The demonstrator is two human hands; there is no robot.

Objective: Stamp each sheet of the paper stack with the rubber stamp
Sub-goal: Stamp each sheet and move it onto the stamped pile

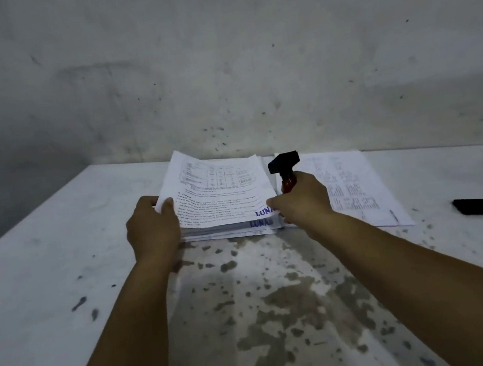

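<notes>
Mostly stained white table [56, 259], grey wall [214, 60]; left fingers [168, 205] pinch sheet [219, 192], right fingers [272, 202] grip stamp [284, 165].

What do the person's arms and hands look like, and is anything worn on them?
Both forearms are bare as far as the picture shows; no sleeve is in view. The left hand and right hand wear no gloves. No watch, ring or bracelet can be seen.

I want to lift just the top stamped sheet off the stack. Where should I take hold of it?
Probably at its near right corner, by the blue stamp mark, coming from the right. That edge of the top sheet already sits raised off the paper stack, where the right hand touches it.
</notes>
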